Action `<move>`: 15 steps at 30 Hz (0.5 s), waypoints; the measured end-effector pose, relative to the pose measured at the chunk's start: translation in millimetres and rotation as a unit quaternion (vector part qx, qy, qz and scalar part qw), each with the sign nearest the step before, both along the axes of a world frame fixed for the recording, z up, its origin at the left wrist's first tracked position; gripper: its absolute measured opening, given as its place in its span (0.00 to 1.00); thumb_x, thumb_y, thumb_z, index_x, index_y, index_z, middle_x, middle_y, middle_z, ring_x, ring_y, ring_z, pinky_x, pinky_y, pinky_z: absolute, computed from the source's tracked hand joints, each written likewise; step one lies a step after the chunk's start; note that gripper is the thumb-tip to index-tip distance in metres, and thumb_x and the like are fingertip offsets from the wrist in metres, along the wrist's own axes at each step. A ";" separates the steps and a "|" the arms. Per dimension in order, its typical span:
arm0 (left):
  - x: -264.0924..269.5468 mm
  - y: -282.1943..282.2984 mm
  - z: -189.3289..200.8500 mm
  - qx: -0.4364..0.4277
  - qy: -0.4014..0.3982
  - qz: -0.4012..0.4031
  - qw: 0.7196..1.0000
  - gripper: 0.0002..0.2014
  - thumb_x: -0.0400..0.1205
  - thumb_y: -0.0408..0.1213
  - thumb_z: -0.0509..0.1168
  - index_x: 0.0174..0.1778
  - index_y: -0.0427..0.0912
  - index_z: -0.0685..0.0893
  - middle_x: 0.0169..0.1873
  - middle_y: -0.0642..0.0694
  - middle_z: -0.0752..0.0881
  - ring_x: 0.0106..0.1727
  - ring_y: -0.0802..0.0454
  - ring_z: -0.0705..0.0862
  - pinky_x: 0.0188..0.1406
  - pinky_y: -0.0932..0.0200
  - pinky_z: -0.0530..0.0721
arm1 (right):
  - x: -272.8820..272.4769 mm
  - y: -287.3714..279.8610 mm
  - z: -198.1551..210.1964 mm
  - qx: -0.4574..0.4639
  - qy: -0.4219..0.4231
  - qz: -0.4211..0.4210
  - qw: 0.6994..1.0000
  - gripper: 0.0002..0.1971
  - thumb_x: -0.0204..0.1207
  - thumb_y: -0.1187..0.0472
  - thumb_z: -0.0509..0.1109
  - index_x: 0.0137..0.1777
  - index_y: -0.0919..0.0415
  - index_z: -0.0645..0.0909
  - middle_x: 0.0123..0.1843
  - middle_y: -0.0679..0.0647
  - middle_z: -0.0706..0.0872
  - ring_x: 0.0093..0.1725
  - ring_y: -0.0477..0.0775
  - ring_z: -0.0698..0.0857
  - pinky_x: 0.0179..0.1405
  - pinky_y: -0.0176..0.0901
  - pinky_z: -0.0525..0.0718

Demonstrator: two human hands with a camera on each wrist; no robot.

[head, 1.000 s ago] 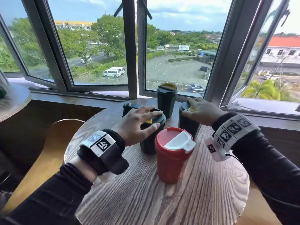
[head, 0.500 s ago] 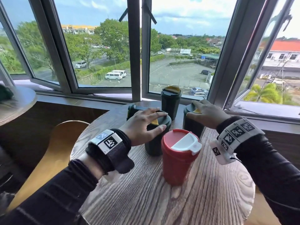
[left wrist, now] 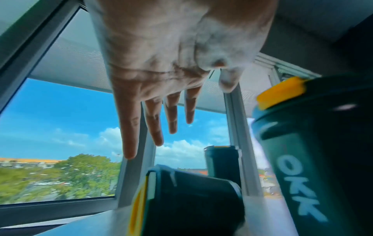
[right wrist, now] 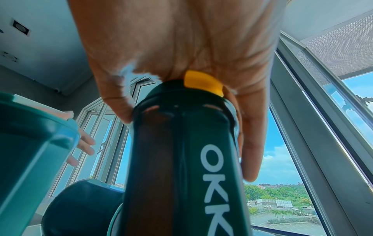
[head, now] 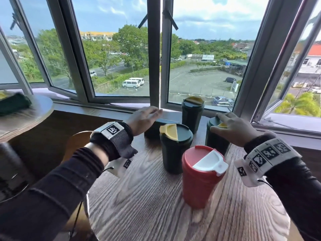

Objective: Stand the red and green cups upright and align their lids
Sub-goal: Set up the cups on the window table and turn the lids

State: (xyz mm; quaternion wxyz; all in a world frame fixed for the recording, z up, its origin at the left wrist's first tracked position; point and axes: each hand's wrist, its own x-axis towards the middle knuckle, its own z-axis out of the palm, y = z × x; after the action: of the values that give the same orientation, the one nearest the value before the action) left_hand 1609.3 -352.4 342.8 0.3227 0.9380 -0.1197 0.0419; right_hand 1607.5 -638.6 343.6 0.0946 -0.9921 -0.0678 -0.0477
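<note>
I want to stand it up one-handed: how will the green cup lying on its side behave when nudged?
The lying green cup is round-bodied, so it would probably roll across the table. Its smooth, hard-looking wall may slip under the open left hand. It looks rigid, so it should hold shape when gripped.

We seem to be in a café or lounge on an upper floor. Beneath our right hand is a round wood-grain table, and branded lidded takeaway-style cups stand just beyond our fingers. Past our left hand, tall metal-framed windows wrap round the corner and look down on a car park and trees. A second round table sits off to that hand's left.
</note>
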 end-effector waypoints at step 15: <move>78.8 1.6 -49.0 0.094 0.080 0.160 0.979 0.25 0.80 0.58 0.59 0.57 0.38 0.79 0.49 0.37 0.87 0.49 0.37 0.87 0.50 0.49 0.86 | -0.7 -1.9 -0.6 0.006 -0.006 0.000 1.000 0.38 0.76 0.37 0.59 0.81 0.55 0.58 0.78 0.57 0.66 0.72 0.63 0.71 0.70 0.50 0.69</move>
State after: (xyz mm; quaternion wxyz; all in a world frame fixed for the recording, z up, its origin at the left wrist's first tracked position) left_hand 1688.0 -350.8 293.8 0.2304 0.9715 0.0547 0.0066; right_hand 1606.8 -640.5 343.0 0.1000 -0.9912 -0.0678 -0.0543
